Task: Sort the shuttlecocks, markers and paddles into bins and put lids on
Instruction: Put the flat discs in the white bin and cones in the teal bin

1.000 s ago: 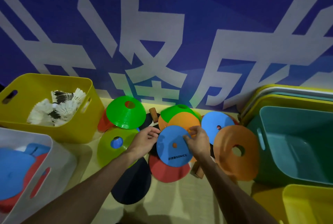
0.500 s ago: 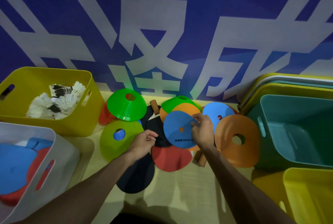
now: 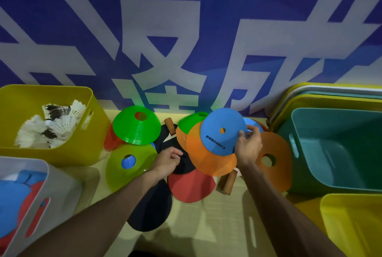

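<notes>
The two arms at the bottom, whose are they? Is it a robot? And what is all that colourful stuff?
There is no robot here. The arms belong to a person who wears a camera on their head, so the picture looks down at their own hands. The right hand pinches a blue marker disc by its edge and holds it up over the pile. The left hand lies on a black paddle; I cannot tell if it grips it. On the surface lie more marker discs, such as a green disc and an orange disc, and a red paddle. The yellow bin holds white shuttlecocks. The teal bin looks empty. The person is sorting these things into bins.
</notes>
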A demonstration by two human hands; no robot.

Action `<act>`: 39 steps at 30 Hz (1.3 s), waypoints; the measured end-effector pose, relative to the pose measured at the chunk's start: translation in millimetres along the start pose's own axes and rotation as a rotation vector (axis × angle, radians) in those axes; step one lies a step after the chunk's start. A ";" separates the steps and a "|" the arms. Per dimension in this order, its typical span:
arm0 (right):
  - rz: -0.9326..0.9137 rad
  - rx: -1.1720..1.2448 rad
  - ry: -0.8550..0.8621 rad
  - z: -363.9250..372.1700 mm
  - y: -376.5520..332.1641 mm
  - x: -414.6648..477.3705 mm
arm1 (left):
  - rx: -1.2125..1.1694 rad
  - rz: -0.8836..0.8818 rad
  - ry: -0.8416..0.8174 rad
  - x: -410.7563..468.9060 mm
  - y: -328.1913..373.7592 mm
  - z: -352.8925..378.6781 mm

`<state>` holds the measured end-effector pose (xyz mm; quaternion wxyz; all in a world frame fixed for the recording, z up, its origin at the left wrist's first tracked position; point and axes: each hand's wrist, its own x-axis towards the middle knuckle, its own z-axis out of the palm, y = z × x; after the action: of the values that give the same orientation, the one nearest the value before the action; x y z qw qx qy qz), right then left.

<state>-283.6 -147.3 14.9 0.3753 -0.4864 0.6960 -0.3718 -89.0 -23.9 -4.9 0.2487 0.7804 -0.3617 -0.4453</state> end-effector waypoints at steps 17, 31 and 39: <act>0.328 0.365 0.276 1.4 18.8 30.4 | 0.037 0.155 -0.007 58.3 68.3 26.0; 0.154 0.523 -0.130 -9.7 -42.6 -15.2 | -0.608 0.030 -0.014 0.0 92.3 -4.6; 0.013 0.424 -0.362 32.1 -96.4 -77.4 | -0.841 0.101 0.260 -49.9 53.2 -89.6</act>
<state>-197.9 -102.3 98.3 0.5892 -0.4510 0.5275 -0.4137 -45.9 -11.4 101.5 0.6095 0.6422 -0.1527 -0.4391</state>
